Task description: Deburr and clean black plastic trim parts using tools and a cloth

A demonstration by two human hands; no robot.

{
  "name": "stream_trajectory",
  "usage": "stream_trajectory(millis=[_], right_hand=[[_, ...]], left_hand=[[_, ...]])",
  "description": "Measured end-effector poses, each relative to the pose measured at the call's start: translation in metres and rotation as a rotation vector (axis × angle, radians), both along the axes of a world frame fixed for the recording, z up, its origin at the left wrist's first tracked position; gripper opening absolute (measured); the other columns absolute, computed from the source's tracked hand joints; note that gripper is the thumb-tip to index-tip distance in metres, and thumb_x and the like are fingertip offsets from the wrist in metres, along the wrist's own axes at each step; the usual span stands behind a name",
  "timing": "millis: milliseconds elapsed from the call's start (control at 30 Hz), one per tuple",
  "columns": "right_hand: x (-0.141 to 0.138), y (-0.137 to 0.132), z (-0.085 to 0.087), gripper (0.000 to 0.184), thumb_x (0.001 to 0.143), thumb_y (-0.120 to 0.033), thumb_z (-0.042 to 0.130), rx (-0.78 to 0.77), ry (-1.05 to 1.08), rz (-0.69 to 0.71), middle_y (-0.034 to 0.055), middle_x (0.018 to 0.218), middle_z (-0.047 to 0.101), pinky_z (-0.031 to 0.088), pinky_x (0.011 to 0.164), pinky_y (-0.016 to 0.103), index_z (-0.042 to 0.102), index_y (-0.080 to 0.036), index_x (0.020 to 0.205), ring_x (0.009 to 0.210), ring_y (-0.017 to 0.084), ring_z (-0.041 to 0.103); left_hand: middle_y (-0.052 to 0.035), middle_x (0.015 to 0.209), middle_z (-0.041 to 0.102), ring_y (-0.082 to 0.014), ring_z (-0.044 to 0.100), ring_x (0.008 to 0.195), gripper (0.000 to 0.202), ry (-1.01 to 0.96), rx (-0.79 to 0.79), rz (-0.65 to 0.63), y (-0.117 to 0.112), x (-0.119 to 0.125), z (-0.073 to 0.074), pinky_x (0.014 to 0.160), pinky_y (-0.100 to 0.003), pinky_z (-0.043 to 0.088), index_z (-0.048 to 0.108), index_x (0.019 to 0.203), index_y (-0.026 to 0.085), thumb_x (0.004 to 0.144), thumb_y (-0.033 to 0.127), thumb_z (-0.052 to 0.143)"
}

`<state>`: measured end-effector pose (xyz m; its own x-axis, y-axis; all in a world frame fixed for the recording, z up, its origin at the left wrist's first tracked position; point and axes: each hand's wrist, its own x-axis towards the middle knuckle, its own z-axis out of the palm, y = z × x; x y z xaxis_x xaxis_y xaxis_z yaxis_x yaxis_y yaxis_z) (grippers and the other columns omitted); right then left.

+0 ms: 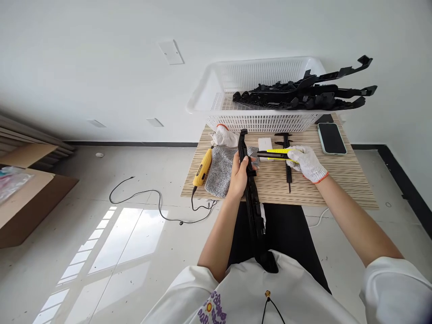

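Observation:
My bare left hand is wrapped round a long black plastic part. The part slants from above the table down to my lap, its lower end against my shirt. In a white knit glove with an orange cuff, my right hand grips a yellow and black utility knife. The knife points left, its tip close to the black part beside my left fingers; whether it touches I cannot tell. Under the knife lie a black caliper and a small white box.
A white plastic basket with several black parts stands behind the wooden table. On the table are a grey cloth, a yellow corded tool, a white glove and a phone. A black cable trails over the floor.

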<state>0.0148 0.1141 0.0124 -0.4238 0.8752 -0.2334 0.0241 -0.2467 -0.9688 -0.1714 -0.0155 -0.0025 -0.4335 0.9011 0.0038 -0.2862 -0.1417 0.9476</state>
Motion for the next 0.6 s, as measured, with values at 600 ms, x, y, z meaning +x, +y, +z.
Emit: stream_trajectory(millis=[600], right_hand=[[-0.001, -0.001, -0.001, 0.027, 0.059, -0.036, 0.080, 0.020, -0.023, 0.067, -0.0024, 0.048, 0.050, 0.026, 0.034, 0.018, 0.066, -0.018, 0.075, 0.042, 0.008, 0.045]], left_hand=[[-0.0055, 0.123, 0.065, -0.0226, 0.071, 0.095, 0.053, 0.037, -0.041, -0.038, 0.001, -0.019, 0.000, 0.071, -0.032, 0.061, 0.048, 0.140, 0.032, 0.090, 0.048, 0.062]])
